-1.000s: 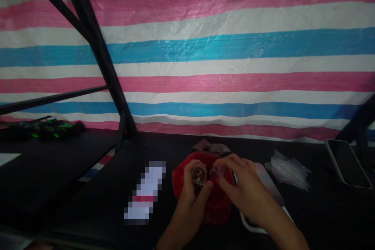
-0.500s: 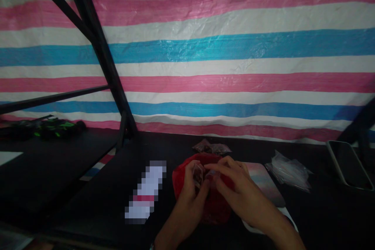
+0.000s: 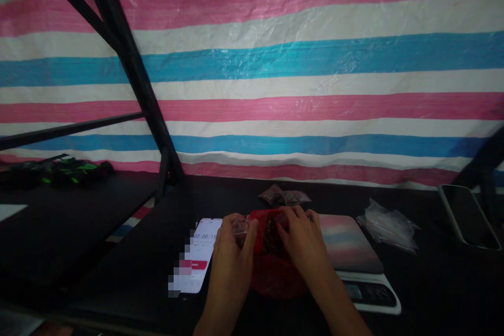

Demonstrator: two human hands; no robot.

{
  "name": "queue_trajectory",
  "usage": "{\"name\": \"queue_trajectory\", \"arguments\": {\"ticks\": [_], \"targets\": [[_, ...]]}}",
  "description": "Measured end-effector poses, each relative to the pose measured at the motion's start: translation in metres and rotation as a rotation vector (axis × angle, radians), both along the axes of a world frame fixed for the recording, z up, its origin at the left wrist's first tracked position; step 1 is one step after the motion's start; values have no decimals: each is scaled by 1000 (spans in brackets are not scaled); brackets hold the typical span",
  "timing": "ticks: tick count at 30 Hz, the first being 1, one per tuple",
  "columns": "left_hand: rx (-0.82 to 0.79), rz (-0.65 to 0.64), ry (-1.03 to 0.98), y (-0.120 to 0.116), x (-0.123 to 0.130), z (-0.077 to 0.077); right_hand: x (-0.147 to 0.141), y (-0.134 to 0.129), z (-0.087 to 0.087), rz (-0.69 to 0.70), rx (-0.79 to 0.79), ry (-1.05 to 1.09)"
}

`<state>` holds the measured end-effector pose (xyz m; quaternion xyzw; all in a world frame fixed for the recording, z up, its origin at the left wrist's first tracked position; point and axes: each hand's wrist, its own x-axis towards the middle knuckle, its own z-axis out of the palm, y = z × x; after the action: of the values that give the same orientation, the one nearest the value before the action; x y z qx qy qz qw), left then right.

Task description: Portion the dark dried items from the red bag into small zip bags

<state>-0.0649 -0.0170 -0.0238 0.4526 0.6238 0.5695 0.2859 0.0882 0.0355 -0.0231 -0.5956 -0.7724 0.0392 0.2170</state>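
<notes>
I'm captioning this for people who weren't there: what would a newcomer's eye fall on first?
Probably the striped sheet in pink, blue and white, filling the background. Next, the red bag low in the middle, between the left hand, which holds a small clear bag, and the right hand. Then the lit phone left of them.

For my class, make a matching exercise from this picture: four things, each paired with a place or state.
1. Red plastic bag
2. Heap of clear plastic bags
3. Black-screened rectangular phone
4. Flat rectangular scale with white base

A. Farthest right of the four
B. Display panel at near edge
C. Open, between left hand and right hand
D. Between scale and phone

Pairs: 1-C, 2-D, 3-A, 4-B
</notes>
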Motion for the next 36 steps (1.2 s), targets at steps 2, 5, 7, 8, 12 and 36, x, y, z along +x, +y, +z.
{"name": "queue_trajectory", "arguments": {"ticks": [2,5,7,8,12,36], "targets": [[-26,-31,-35,3,1,-5,-3,3,-4,-1,-19,15],[-31,-47,-111,10,2,-12,-7,4,-10,40,-39,43],[-32,-19,-169,14,1,-14,-8,3,-11,82,-52,66],[-33,-1,-200,16,0,-15,-9,2,-10,100,-57,73],[-43,21,-323,17,-3,-16,-7,0,-6,164,-127,183],[-112,-279,150,0,19,-8,47,0,30,67,-323,1082]]}}
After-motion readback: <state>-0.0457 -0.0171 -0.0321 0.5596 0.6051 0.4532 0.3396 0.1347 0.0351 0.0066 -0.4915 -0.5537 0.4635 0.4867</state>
